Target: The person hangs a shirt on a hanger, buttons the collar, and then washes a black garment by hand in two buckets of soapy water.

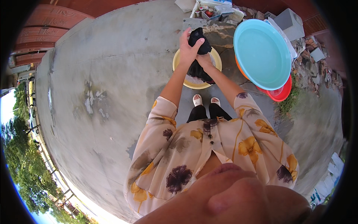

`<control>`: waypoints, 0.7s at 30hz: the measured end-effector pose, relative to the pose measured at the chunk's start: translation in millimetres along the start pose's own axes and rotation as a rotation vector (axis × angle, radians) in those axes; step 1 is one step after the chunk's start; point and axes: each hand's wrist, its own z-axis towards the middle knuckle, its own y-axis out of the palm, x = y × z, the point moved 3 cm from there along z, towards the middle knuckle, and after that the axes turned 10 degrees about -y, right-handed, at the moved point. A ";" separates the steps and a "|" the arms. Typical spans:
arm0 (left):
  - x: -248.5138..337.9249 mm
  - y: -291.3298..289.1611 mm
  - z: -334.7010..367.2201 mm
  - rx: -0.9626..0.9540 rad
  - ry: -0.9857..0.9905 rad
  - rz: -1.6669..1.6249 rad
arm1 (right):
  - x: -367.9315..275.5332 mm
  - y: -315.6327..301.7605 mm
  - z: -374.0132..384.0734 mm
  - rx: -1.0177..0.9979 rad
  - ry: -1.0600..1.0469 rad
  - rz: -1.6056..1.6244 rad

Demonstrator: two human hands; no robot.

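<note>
Black cloth (204, 47): dull, dark all over, bunched and creased, looks limp. Upper wad is held up over the far side of the yellow basin (197, 86); more dark fabric lies below the hands, inside the basin, with a hint of dark red at its near edge. Whether the two parts are one piece cannot be told, the hands being in front of the join.

Left hand (189, 52) grips the upper wad, long fingers up one side, thumb across the other. Right hand (203, 59) sits just under the wad, against the fabric; its fingers are hidden behind the left hand, so cannot tell how tightly it is closed. Basin contents whitish around the fabric, too small to make out.

Surface: grey concrete ground (123, 56), worn, with damp-looking dark patches and pale flaking spots. Basin stands on it, just beyond a pair of light sandals (197, 100).

Right of the basin, a large light-blue tub (261, 48) overlaps a red tub (283, 91). Beyond, broken bricks (311, 69) and a tuft of grass (288, 102). Open yard: reddish metal panels (48, 18) upper left, trees (26, 149) at the left rim, sunlit.
</note>
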 end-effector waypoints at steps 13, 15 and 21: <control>-120.0 37.0 -151.1 -0.711 -0.894 -1.121 | -84.1 -3.6 9.3 0.488 0.069 0.809; -127.6 46.9 -127.4 -0.692 -0.766 -1.266 | -90.1 5.5 4.7 0.485 0.122 0.818; -115.8 41.5 -68.6 -0.211 -0.493 -1.654 | -62.9 -4.4 -67.0 0.362 0.089 0.672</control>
